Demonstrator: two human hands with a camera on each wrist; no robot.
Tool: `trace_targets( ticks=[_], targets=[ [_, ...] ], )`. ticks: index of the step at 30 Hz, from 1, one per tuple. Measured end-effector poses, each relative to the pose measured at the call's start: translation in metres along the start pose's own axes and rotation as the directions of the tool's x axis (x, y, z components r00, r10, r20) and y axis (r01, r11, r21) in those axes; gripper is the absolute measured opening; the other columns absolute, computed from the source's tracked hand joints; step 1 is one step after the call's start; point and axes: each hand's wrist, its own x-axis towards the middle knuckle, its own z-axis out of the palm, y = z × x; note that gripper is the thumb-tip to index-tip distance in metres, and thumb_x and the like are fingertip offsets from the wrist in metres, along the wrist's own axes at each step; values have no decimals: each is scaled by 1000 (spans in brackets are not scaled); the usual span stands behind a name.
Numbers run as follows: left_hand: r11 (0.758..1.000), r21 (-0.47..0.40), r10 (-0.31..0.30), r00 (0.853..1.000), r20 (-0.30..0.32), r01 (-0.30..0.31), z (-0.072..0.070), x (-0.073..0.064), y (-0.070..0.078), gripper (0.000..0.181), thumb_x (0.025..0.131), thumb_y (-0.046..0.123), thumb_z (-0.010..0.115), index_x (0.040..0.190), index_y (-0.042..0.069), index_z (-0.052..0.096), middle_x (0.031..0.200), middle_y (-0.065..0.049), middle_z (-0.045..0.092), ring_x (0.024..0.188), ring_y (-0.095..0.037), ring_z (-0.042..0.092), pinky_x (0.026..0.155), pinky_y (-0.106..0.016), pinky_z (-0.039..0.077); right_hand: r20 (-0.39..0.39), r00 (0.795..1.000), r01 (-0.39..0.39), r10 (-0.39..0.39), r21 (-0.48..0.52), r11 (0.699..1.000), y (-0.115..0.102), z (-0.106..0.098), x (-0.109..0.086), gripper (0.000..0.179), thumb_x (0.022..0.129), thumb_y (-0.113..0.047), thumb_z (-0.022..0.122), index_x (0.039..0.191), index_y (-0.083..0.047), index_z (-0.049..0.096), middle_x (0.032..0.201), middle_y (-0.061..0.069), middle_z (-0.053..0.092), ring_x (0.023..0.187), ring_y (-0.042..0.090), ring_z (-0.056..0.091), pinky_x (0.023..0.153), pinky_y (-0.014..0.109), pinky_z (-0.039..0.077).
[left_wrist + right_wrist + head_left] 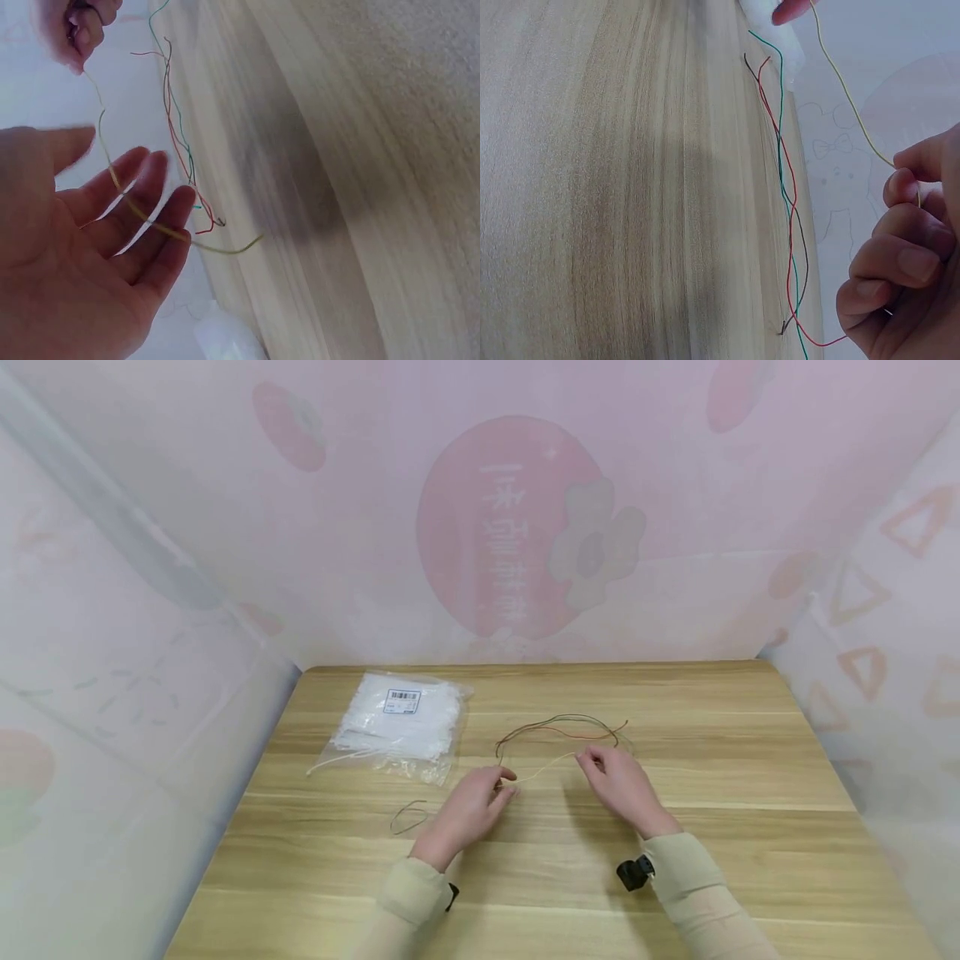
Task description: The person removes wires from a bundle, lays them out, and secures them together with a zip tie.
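The right hand (904,251) pinches a yellow wire (845,88).
It rises past the left hand (789,11) at the top edge; a red wire (794,176), green wire (781,94) and dark wire (805,244) cross along the desk (630,187), near what may be a plastic bag (794,56).

This looks like a little booth, but I cannot tell if it is in a home, a shop or somewhere else. Pale walls (360,552) stand around three sides of a wood-grain table (787,760), with a pink circle (457,543), a flower (596,547) and orange triangles (879,667) on them.
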Motion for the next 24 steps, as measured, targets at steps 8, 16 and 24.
trace_targets(
  ticks=[8,16,24],
  targets=[
    [998,39,-51,997,-61,53,-1,8,4,23,107,14,51,94,10,70,85,3,59,74,-13,53,71,-35,49,-7,1000,-1,1,16,1000,1,0,0,31,105,-19,52,75,-15,53,60,-3,43,54,15,41,54,33,35],
    [979,99,-153,965,-212,178,-1,20,3,30,99,30,69,72,16,67,59,8,52,50,-7,39,48,-28,35,-43,998,34,-36,-31,999,4,-2,0,30,95,-13,58,68,-18,46,58,-7,39,53,11,39,54,30,32],
    [973,108,-172,953,-251,204,-1,32,-3,57,97,41,70,57,20,36,49,10,29,46,-7,29,44,-27,26,-67,997,22,-30,-112,993,13,-8,1,40,101,-23,63,66,-18,43,56,-6,37,51,12,36,49,29,30]
  ],
)
